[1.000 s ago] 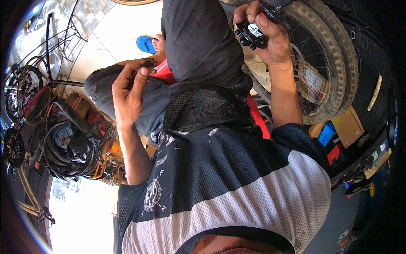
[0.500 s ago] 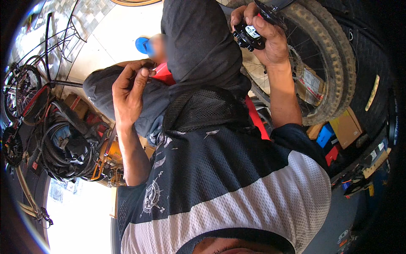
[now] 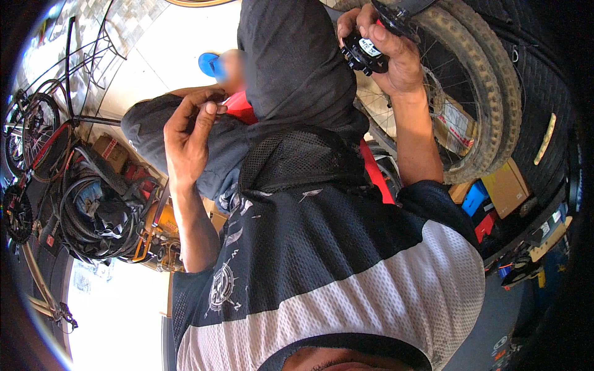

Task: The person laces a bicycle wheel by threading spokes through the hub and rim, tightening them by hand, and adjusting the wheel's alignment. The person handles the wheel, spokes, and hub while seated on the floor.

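Note:
Raised over the area right of my knee, my right hand (image 3: 396,62) is closed around a black bicycle hub (image 3: 364,52) with a notched end, a white label and a touch of red near its wide black flange. Part of the hub is hidden behind my fingers. My left hand (image 3: 190,133) hovers above my left thigh, thumb and fingertips pinched together. Whatever lies between those fingertips is too small to name. A red surface (image 3: 240,108) shows just beyond the left fingertips.
Knobby bicycle tyres on spoked wheels (image 3: 492,80) stand close to my right arm. Cardboard (image 3: 504,185) and a blue box (image 3: 475,196) lie below them. At the left are a pile of black tyres (image 3: 77,213) and a bicycle wheel (image 3: 40,133). Pale floor tiles (image 3: 167,43) lie ahead.
The hub has turned very slightly in my right hand, so its label sits at a different angle. My left hand keeps nearly the same pinch and place.

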The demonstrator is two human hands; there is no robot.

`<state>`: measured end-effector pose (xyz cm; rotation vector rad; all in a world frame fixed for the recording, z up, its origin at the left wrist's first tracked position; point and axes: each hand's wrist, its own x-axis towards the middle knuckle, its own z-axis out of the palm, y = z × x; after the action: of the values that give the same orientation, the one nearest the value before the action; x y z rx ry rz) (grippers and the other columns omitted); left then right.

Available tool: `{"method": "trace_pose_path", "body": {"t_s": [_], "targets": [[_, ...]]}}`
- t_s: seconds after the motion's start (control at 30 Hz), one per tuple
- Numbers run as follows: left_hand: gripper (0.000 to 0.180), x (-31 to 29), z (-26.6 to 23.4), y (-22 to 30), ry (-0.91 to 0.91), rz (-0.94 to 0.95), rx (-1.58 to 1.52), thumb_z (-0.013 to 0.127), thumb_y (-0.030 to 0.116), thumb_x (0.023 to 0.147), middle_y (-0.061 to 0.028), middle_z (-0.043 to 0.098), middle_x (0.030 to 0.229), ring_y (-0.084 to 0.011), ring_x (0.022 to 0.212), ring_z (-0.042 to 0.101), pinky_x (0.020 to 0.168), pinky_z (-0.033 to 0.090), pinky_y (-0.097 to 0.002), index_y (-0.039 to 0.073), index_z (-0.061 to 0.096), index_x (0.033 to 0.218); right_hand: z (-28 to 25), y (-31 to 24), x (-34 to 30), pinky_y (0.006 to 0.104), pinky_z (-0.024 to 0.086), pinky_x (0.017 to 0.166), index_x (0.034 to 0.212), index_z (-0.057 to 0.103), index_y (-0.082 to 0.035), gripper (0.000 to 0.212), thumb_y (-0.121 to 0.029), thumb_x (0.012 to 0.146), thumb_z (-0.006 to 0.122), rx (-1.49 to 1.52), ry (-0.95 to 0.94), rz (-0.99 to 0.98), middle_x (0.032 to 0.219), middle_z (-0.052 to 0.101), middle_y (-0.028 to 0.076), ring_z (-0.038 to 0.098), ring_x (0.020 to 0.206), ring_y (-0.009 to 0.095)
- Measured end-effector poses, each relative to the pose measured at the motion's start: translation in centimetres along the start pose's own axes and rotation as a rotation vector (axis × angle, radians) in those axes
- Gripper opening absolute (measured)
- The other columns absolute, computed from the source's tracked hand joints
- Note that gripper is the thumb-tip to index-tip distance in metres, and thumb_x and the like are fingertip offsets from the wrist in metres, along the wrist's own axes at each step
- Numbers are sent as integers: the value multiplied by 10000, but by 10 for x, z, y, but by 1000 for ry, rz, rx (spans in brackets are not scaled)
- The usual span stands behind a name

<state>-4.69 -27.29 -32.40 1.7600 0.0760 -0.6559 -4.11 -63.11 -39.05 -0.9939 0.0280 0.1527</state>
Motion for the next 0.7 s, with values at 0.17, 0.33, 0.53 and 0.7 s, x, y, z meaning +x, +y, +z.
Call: {"method": "trace_pose_path", "body": {"t_s": [0.17, 0.33, 0.53, 0.7], "targets": [[255, -17, -10, -3, -11, -94, 134, 611, 183, 1096, -73, 740, 1026, -123, 921, 649, 844, 500, -273, -42, 685, 1189, 13, -21, -5, 392, 519, 959, 996, 716, -25, 215, -224, 929, 759, -159, -109, 85, 1031, 734, 111, 692, 1045, 263], [212, -65, -31, 6, -250, -359, 359, 749, 185, 997, -88, 757, 985, -136, 900, 682, 808, 523, -299, -21, 752, 1052, 40, -29, -4, 363, 521, 1012, 1136, 774, -40, 332, -262, 898, 839, -400, -561, 349, 1117, 785, 104, 719, 1065, 211], [294, -86, -19, -11, -410, -204, 494, 812, 194, 906, -211, 751, 1072, -363, 973, 740, 856, 568, -399, -46, 742, 1059, 81, 1, 8, 364, 503, 1059, 1260, 748, -45, 470, -343, 910, 842, -465, -835, 521, 1202, 771, 119, 705, 1127, 229], [205, -80, 1, -18, -411, 50, 373, 766, 152, 909, -212, 684, 946, -426, 938, 688, 806, 531, -490, -35, 710, 973, 71, -1, 20, 370, 488, 1084, 1343, 697, -21, 550, -379, 944, 816, -543, -975, 664, 1270, 749, 127, 673, 1193, 213]]}}
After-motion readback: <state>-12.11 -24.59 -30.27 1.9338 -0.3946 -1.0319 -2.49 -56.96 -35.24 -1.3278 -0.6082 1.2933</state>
